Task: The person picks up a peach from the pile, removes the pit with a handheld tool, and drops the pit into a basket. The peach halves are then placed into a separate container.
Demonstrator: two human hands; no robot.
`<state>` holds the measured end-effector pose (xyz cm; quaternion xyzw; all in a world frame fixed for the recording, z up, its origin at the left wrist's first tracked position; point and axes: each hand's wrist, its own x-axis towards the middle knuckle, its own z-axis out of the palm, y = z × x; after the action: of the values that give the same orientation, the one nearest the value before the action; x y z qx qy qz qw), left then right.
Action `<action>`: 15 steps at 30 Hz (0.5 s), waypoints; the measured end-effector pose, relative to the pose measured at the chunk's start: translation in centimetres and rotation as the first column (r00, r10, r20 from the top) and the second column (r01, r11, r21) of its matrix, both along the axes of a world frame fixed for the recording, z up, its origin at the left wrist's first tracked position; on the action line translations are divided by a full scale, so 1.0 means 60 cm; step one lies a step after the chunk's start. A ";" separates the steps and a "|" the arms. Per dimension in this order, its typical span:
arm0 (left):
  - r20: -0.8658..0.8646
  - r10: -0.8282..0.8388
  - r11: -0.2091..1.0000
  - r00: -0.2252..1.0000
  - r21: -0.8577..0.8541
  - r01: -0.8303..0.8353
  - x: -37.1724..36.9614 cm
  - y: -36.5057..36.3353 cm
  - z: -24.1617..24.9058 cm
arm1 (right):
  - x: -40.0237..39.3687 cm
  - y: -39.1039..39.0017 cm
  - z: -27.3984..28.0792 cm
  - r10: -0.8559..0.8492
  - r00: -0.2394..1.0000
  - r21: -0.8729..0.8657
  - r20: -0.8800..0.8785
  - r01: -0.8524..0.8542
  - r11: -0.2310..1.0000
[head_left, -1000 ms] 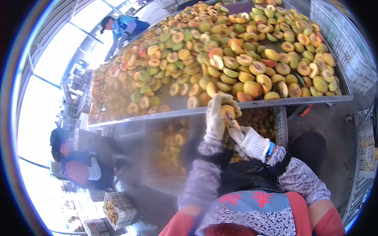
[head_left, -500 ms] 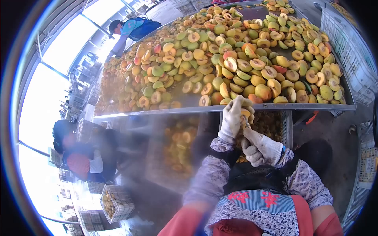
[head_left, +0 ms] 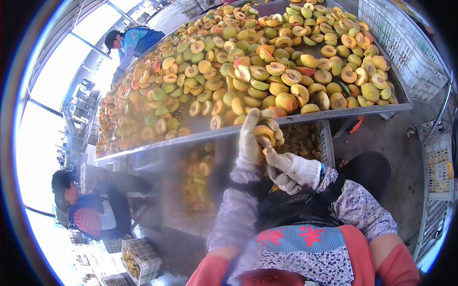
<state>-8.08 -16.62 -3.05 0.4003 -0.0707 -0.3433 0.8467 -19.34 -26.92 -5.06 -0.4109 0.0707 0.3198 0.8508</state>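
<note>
My left hand [head_left: 249, 143], in a pale knit glove, is closed around a yellow peach half [head_left: 265, 132] just below the front edge of the metal table [head_left: 305, 117]. My right hand [head_left: 296, 171], gloved too, grips a small pitting tool [head_left: 265, 147] whose tip meets the cut face of that half. The tip's exact shape is hard to make out. Beyond my hands, many halved peaches [head_left: 281, 88] cover the table, several with cut faces up and brown centres showing.
Below the table edge stands a crate [head_left: 327, 143] with fruit pieces in it. White crates [head_left: 405, 45] are stacked at the right. One person [head_left: 136, 40] leans at the table's far left; another [head_left: 93, 209] sits at the left, near a crate of fruit [head_left: 142, 262].
The view has shifted, so the table and my hands appear further left. The peach half now shows more of its cut face, with the tool still against it.
</note>
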 end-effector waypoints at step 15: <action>0.717 -0.155 0.233 0.680 0.695 -0.680 0.099 0.084 0.112 | 0.027 -0.030 -0.046 0.094 0.929 -0.934 0.357 0.356 0.028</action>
<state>-2.13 -11.57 3.66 0.9151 -0.0713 0.0178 0.3966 -17.74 -28.71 -7.85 -0.9201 0.1702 0.0277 0.3515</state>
